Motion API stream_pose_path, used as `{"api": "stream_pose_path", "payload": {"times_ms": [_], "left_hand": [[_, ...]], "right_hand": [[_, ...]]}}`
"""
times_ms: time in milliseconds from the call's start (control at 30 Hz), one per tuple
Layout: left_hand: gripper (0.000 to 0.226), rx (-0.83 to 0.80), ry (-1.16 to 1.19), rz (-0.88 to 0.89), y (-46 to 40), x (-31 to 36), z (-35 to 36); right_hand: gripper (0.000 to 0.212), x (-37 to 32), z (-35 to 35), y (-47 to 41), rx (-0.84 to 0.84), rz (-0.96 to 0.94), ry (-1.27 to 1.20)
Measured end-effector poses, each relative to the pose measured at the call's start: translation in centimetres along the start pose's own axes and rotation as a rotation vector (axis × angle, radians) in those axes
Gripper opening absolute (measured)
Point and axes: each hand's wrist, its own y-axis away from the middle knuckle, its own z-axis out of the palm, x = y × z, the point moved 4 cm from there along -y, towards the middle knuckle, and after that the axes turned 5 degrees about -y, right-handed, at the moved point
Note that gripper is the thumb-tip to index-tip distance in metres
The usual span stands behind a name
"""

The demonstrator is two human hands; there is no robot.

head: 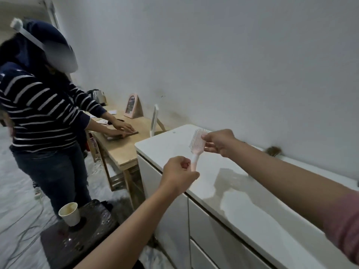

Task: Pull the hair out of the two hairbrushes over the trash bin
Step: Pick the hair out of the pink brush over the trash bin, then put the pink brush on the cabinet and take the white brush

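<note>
A pink hairbrush [196, 145] is held upright over the white cabinet top [233, 193], bristles facing left. My left hand [177, 174] pinches the lower end of its handle. My right hand [220, 142] grips the right side of the brush head with fingertips. No hair shows in the bristles at this size. A second, brown hairbrush [273, 150] lies at the back of the cabinet top against the wall. The trash bin [58, 249], lined with a black bag, stands on the floor at lower left, away from both hands.
A paper cup [70, 213] sits on top of the trash bin. Another person in a striped sweater [42, 113] works at a wooden table [120, 150] left of the cabinet. A pink mirror [133, 106] and a white stand [154, 121] are on that table. Cables run across the floor.
</note>
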Motion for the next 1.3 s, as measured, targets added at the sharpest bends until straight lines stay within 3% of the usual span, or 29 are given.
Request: {"api": "stream_pose_path", "payload": {"times_ms": [267,500,700,800,933,1133,1300], "left_hand": [[0.022,-0.204,-0.026,0.008,-2.8,10.9,2.9],[0.033,-0.385,-0.089,0.060,-2.8,18.0,11.0],[0.038,-0.504,-0.214,0.112,-0.7,19.3,19.2],[0.032,-0.559,-0.248,0.138,0.7,19.2,22.7],[0.028,-0.601,-0.293,0.184,2.1,18.8,26.2],[0.030,-0.618,-0.329,0.206,3.2,17.2,28.6],[0.034,-0.640,-0.325,0.200,3.5,16.7,29.7]], "right_hand": [[0.017,-7.1,-9.0,-1.2,0.173,0.101,-0.030],[0.025,-9.0,-20.6,-0.6,0.368,0.184,-0.083],[0.006,-5.2,-28.9,1.4,0.517,0.278,-0.034],[0.015,-2.7,-32.1,2.0,0.551,0.320,0.017],[0.009,0.6,-35.6,1.9,0.607,0.359,0.136],[0.022,4.4,-37.7,1.3,0.605,0.375,0.246],[0.013,5.3,-38.3,1.6,0.649,0.347,0.283]]}}
